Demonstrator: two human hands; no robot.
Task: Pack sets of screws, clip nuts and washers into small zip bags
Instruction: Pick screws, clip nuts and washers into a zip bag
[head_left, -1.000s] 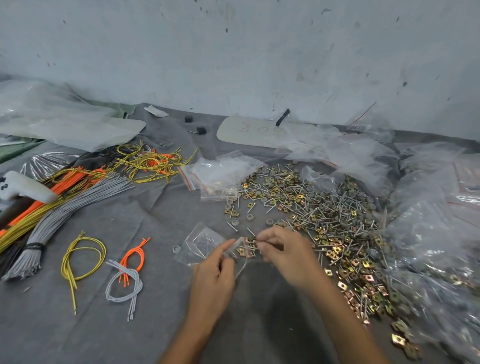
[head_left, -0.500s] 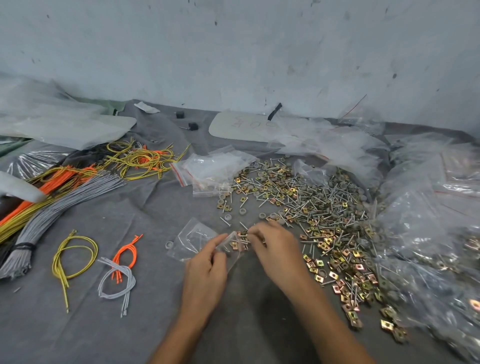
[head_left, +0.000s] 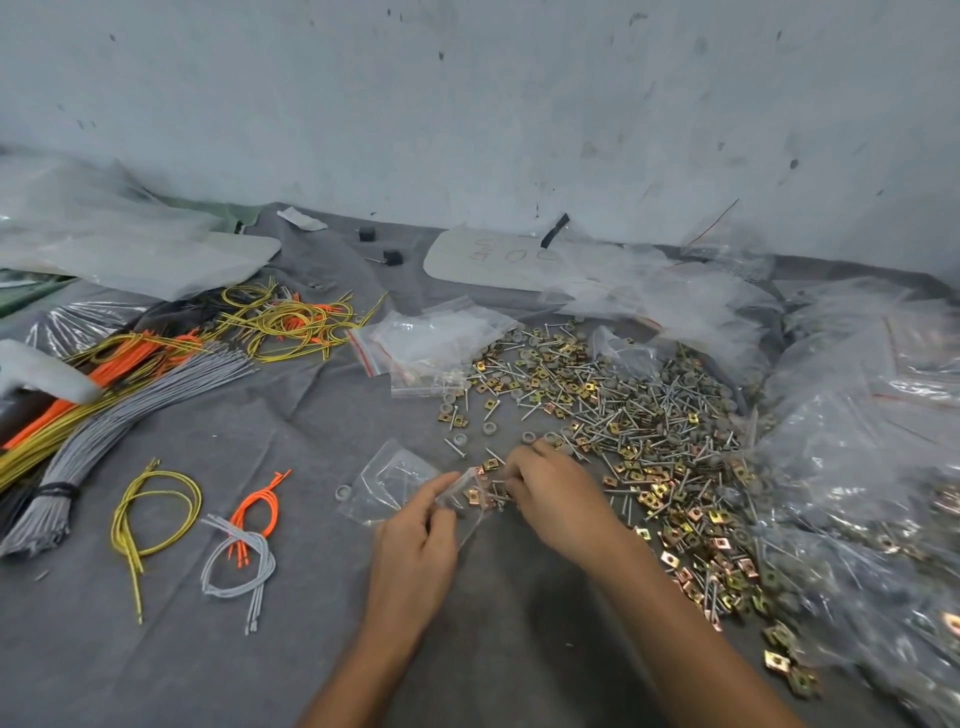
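Nearest: left hand (head_left: 415, 525) pinches the mouth of a small zip bag (head_left: 460, 512), thumb and forefinger clamped on the film. Right hand (head_left: 553, 499), fingers curled, pinches screws (head_left: 496, 492) at that mouth; clip nuts (head_left: 475, 496) show at the opening. Bag sits between the hands, mid grey tabletop (head_left: 260, 649). Empty bag (head_left: 389, 480) lies just left. Beyond, right: loose heap (head_left: 634, 421) of screws, clip nuts, washers. Farther: stack of zip bags (head_left: 431, 338)
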